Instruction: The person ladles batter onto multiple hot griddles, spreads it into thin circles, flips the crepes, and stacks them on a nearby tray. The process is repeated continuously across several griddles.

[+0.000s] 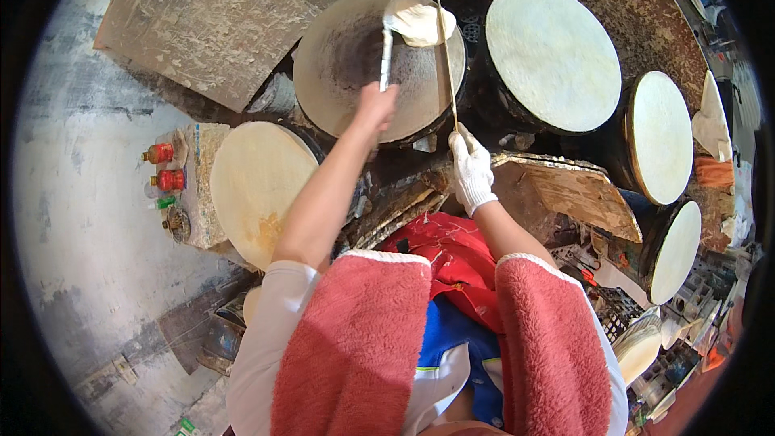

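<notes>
My bare left hand (378, 109) grips the pale handle of a ladle (385, 56) over a large round griddle (347, 81) with a darkened middle. A mass of creamy batter (420, 24) fills and overhangs the ladle's head, which is at the griddle's far right rim. My white-gloved right hand (471, 163) holds a long, thin wooden stick (450, 81) upright in the picture, its upper part alongside the batter. Whether stick and batter touch, I cannot tell.
Round griddles with pale surfaces stand at left (254, 178), upper right (553, 56) and right (658, 137), (676, 250). Red-topped bottles (168, 179) sit on a ledge at left. A stained board (202, 24) lies upper left; another board (581, 198) is right of my gloved hand.
</notes>
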Tool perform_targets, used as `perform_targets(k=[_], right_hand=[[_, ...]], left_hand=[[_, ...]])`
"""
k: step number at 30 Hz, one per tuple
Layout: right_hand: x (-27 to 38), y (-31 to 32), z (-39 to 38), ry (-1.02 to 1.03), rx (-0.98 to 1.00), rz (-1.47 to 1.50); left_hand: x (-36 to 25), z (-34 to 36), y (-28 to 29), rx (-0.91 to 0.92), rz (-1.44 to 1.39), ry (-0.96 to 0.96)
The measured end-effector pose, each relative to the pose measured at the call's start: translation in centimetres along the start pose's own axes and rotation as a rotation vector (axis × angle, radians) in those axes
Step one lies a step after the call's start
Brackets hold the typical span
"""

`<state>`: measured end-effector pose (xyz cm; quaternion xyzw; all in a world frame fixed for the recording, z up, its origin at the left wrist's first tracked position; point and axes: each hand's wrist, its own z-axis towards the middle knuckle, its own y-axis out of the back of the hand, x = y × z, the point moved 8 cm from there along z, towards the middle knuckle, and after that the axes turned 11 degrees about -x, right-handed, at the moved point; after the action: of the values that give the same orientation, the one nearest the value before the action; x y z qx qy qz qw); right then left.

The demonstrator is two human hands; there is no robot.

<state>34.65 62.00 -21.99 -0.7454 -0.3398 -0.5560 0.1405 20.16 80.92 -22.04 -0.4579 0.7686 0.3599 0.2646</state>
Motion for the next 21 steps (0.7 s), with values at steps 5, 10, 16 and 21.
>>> perform_targets(k=[5, 10, 16, 21], right_hand=[[2.8, -2.8, 1.3, -0.086, -0.012, 0.003], [5.4, -11.7, 5.0, -0.185, -0.008, 0.053], [5.4, -6.6, 4.4, -0.034, -0.203, -0.105], [3.8, -7.1, 2.2, -0.084, -0.097, -0.125]], left_hand=[[-7.8, -1.8, 12.9, -0.625, 0.311, -0.658], [-10.2, -5.2, 13.1, 0.087, -0.734, -0.094], [-12.6, -9.6, 13.7, 0.709, -1.165, 0.084], [-8.2, -10.5, 13.8, 0.692, -1.244, 0.226]])
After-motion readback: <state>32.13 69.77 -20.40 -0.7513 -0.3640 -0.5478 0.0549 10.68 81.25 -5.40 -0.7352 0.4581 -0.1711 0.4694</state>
